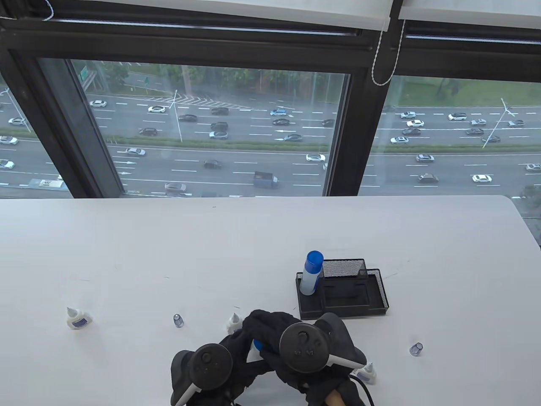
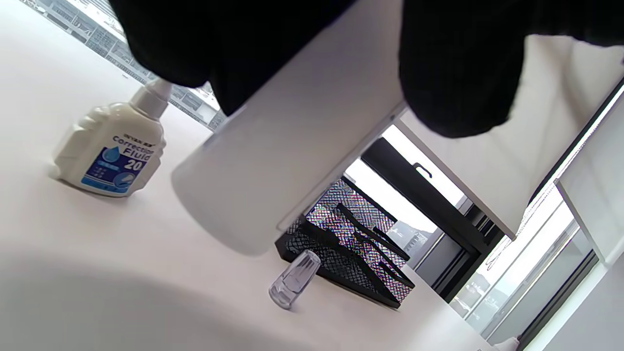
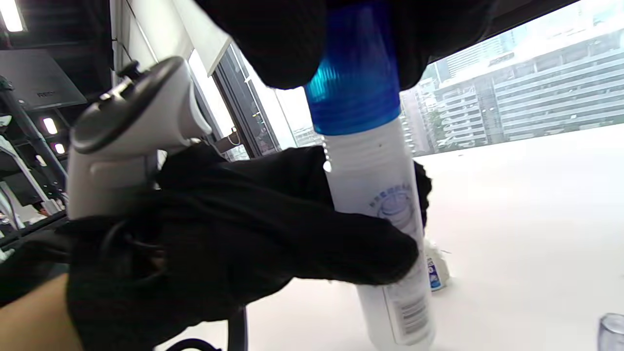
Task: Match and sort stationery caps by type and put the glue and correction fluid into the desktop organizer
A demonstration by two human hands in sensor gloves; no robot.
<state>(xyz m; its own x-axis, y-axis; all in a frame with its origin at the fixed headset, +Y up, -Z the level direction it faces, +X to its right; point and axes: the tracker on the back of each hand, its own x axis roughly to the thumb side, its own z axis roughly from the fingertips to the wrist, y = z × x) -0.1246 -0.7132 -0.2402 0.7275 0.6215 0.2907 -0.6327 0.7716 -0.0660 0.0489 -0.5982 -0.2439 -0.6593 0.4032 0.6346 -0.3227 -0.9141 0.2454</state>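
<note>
Here, in the table view, both gloved hands are meeting near the bottom edge of the table (image 1: pixel 127 253): the left hand (image 1: pixel 228 359) and the right hand (image 1: pixel 279 338) are wrapped together around a glue tube (image 1: pixel 256 344), only a bit of blue showing between them. A second glue tube (image 1: pixel 310 272) is standing in the left compartment of the mesh organizer (image 1: pixel 372 296). Correction fluid bottles are sitting at the far left (image 1: pixel 76 318), just beyond the hands (image 1: pixel 233 323) and beside the right wrist (image 1: pixel 367 373); two clear caps (image 1: pixel 178 320) (image 1: pixel 416 348) are lying apart. In the left wrist view, the left fingers (image 2: pixel 458 68) are curling around the tube's white body (image 2: pixel 292 146), held above the table. In the right wrist view, the right fingers (image 3: pixel 282 39) are gripping the blue cap (image 3: pixel 356 83), while the left hand (image 3: pixel 234 243) is clasping the tube below it.
</note>
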